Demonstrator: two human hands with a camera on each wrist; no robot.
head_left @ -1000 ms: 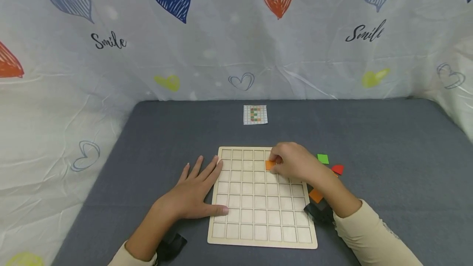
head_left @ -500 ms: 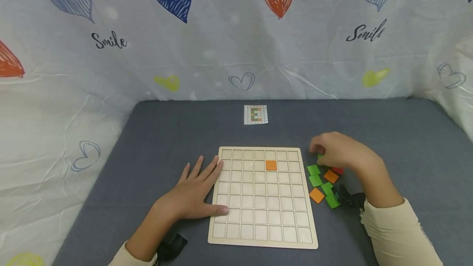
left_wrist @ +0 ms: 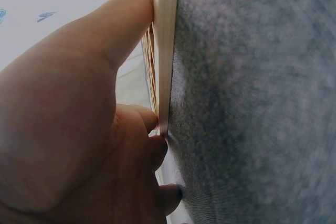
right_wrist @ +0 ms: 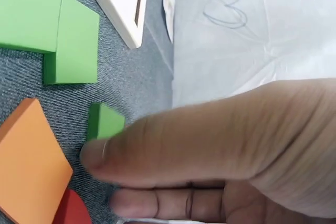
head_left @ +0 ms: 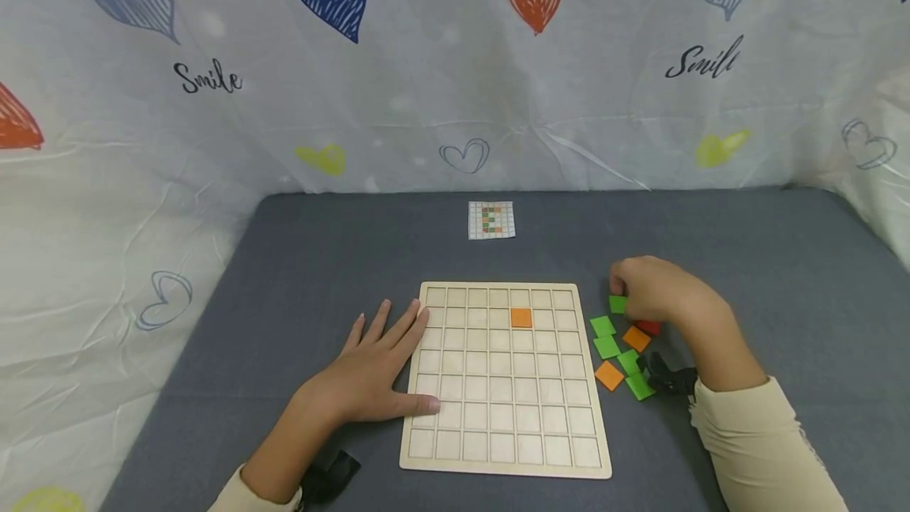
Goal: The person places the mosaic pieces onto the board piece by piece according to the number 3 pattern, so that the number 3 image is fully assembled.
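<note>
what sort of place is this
Probably an indoor play or puzzle corner: a grey-covered table, a heart-printed sheet hung behind it, and a wooden grid board with colored tiles beside it.

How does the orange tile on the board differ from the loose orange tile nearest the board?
The placed orange tile sits in a grid cell of the board; the loose orange tile lies on the grey cloth. The placed orange tile lines up with the grid, while the loose orange tile is turned askew to it. Both are orange and square.
</note>
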